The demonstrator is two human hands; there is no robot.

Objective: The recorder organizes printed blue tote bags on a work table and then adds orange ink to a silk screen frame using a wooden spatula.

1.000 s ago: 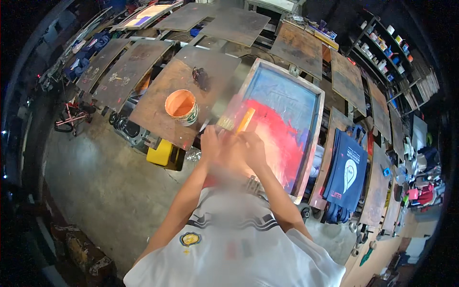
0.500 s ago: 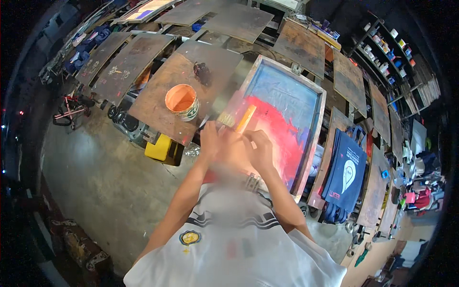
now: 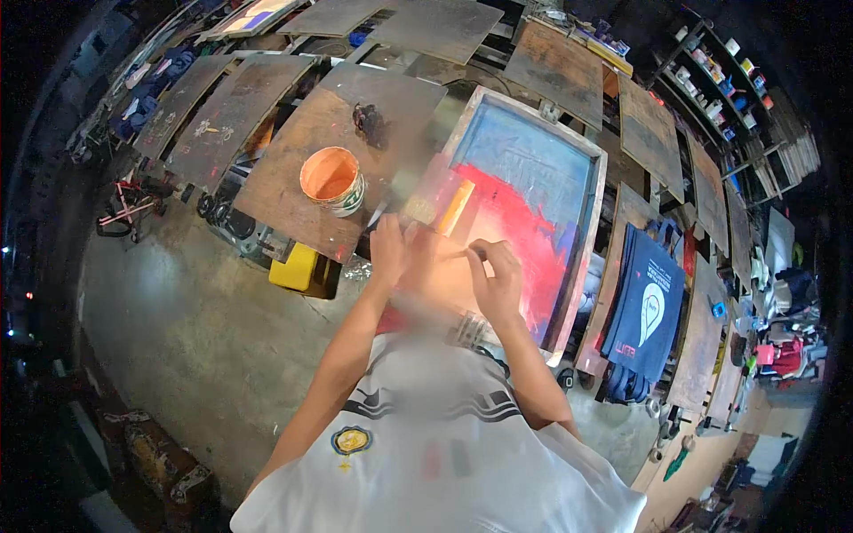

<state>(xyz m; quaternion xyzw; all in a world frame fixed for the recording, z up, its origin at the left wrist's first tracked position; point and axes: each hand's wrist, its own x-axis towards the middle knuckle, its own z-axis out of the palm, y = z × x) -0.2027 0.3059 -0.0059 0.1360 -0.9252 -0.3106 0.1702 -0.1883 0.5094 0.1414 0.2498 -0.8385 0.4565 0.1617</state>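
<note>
In front of me lies a wooden-framed printing screen (image 3: 601,191), its mesh blue at the far side and smeared with red ink (image 3: 524,226). My left hand (image 3: 388,253) is at the screen's near left edge, fingers bent and close together; what they grip is hidden. Over the near part of the mesh, my right hand (image 3: 498,274) has its thumb and fingertips pinched, and I cannot make out what is between them. A brownish-orange patch (image 3: 437,266) spreads between both hands, partly blurred. Just beyond it rests a yellow-orange strip (image 3: 457,207).
An orange-lined bucket (image 3: 331,180) and a dark crumpled lump (image 3: 370,125) stand on the board (image 3: 293,191) to the left. Below that board is a yellow box (image 3: 303,270). Dark blue printed bags (image 3: 646,306) lie on a board at right. Shelves with bottles (image 3: 718,84) rise far right.
My right hand has moved slightly right, away from the left hand, with its fingertips now drawn together. My left hand stays at the screen's left edge. The whole view has shifted a little.
</note>
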